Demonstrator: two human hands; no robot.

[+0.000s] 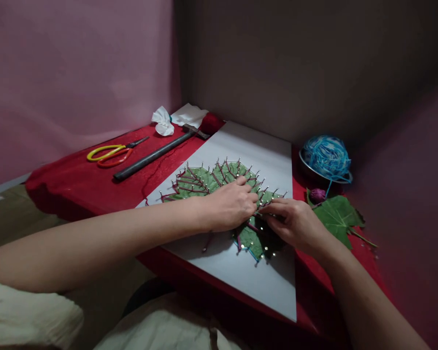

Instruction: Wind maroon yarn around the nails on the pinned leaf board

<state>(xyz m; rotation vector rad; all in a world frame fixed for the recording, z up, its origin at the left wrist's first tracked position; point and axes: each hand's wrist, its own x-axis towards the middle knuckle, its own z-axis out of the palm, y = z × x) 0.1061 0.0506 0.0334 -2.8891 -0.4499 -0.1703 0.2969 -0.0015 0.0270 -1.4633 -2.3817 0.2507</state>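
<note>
- Green leaf point(213, 183) is on the white board point(263, 291), ringed by nails point(257, 262) with maroon thread point(238, 241) strung among them.
- Left hand point(231, 204): fingers curled low over its middle. Can't tell if they grip anything.
- Right hand point(295, 223): thumb and fingers near each other at its right side. Can't tell from my feed if thread is between them.
- Risk, my read: a hard pull bends a nail or pops a loop; the left wrist could snag strands (or get scratched).
- Long axis: looks roughly left-right. 1 lobe points at the near edge; main tip unclear (2 hands over the centre).
</note>
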